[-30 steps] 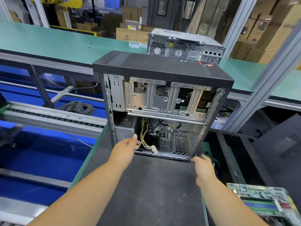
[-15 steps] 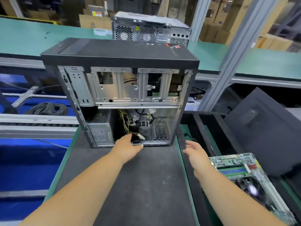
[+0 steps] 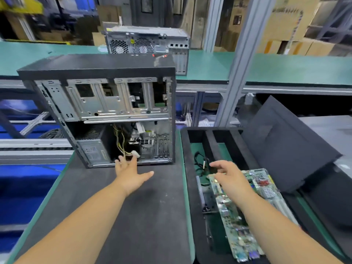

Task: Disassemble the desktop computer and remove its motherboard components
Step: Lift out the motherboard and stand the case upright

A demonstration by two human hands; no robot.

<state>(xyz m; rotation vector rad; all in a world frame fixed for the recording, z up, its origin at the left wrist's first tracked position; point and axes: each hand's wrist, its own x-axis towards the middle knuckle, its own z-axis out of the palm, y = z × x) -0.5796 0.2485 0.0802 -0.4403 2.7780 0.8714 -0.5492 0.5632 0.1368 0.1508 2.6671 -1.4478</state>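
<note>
Dark grey mat [image 3: 118,216] over a green-edged bench; teal conveyor table [image 3: 285,69] at 12 o'clock, cardboard boxes behind. Open computer case [image 3: 99,111] upright at 11 o'clock on the mat. Left hand [image 3: 131,173], fingers spread and holding nothing, fingertips at the case's lower opening beside a white connector [image 3: 135,154]. Motherboard [image 3: 247,216] in a black tray [image 3: 185,149] at 4 o'clock; right hand [image 3: 231,177] above its far end, fingers loosely apart, contact unclear.
</note>
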